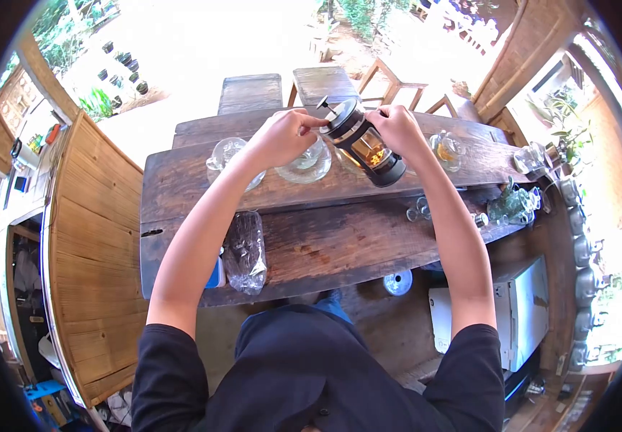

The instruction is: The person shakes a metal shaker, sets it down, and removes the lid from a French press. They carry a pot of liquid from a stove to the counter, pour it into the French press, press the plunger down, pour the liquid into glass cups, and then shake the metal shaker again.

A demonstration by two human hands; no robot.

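Observation:
A French press [368, 147] with a black frame and amber liquid low in its glass is tilted above the table, lid up and to the left. My right hand [397, 126] is closed around its handle side. At the lid, my left hand [286, 137] has curled fingers, with the index finger stretched against the lid's edge. Below the left hand sits a clear glass cup on a saucer [307, 167]. Another clear glass cup [228, 153] stands to its left, partly behind my left forearm. Right of the press is a glass cup with amber liquid [449, 150].
The dark wooden table [318, 245] has a split-level top. A clear plastic-wrapped package [246, 252] lies near its front left. At the right stand a glass jar [530, 160] and a greenish glass pitcher [514, 205]. Wooden stools [250, 93] line the far side.

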